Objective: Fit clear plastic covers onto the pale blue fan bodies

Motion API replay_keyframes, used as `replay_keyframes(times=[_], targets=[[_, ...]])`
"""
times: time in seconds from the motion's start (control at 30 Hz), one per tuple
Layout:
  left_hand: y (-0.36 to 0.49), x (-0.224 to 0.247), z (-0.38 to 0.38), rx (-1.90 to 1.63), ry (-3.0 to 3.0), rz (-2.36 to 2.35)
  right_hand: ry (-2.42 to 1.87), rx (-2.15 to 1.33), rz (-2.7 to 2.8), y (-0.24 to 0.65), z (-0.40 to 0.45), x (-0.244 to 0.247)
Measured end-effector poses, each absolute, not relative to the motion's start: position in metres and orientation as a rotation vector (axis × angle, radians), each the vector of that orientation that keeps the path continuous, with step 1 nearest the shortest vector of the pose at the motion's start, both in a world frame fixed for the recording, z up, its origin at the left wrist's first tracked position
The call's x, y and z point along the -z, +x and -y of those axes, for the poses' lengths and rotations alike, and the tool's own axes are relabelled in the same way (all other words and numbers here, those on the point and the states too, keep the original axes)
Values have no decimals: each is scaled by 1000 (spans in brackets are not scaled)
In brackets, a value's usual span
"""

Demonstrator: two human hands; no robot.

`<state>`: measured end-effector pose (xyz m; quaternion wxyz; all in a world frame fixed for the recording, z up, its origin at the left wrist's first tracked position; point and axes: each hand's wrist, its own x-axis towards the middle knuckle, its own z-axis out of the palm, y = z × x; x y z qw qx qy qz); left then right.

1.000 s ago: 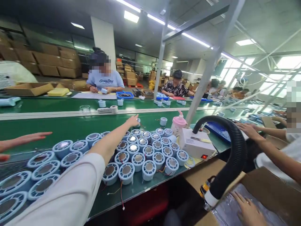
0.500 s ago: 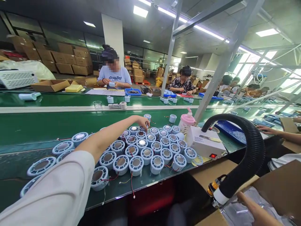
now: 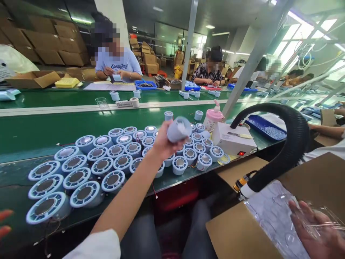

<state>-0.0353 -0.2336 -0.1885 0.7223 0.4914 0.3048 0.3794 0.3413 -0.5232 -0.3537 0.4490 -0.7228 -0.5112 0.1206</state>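
My left hand is wrapped round a light blue cup-shaped part, raised over the rows of round blue parts on the green bench. Something white shows inside the held part. At the lower right, my right hand holds clear plastic pieces above an open cardboard box with more clear plastic in it. Red and white wires hang from some of the blue parts.
A white machine with a black hose stands right of the parts, beside a pink-lidded cup and a blue tray. Co-workers sit across the bench. Another person's fingers show at the left edge.
My left hand has lifted a blue part off the bench and brought it nearer. My right hand has come up with clear plastic. The view has shifted, showing more of the box.
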Motion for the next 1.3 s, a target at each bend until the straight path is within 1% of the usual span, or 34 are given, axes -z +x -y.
replay_keyframes(times=[0.03,0.1,0.2,0.27,0.3,0.43,0.5,0.57,0.7,0.77,0.93,1.13,1.23,1.3], targets=[[-33,208,259,-748,1036,-652,-1673,-344,1242,322,525,350],[-31,246,303,-542,923,-618,-1592,-423,1291,282,525,342],[-35,291,340,-281,728,-590,-1468,-650,1540,225,520,328],[-39,306,348,-201,714,-619,-1466,-663,1672,192,511,318],[-40,310,350,-177,760,-632,-1492,-548,1812,178,506,314],[-44,307,350,-116,1080,-637,-1629,70,2059,140,480,307],[-45,302,352,-112,1183,-639,-1698,241,2112,131,469,308],[-46,298,354,-163,1284,-661,-1750,327,2168,127,460,309],[-50,296,361,-353,1755,-701,-1817,270,2203,124,452,310],[-52,298,365,-382,1932,-692,-1813,235,2209,125,452,308],[-56,305,366,-388,1998,-685,-1810,200,2219,127,454,301],[-56,304,362,-404,1966,-704,-1841,263,2239,130,451,299],[-56,301,361,-432,1962,-635,-1716,62,2283,129,450,305],[-57,300,360,-462,1971,-616,-1658,-140,2190,130,452,305]])
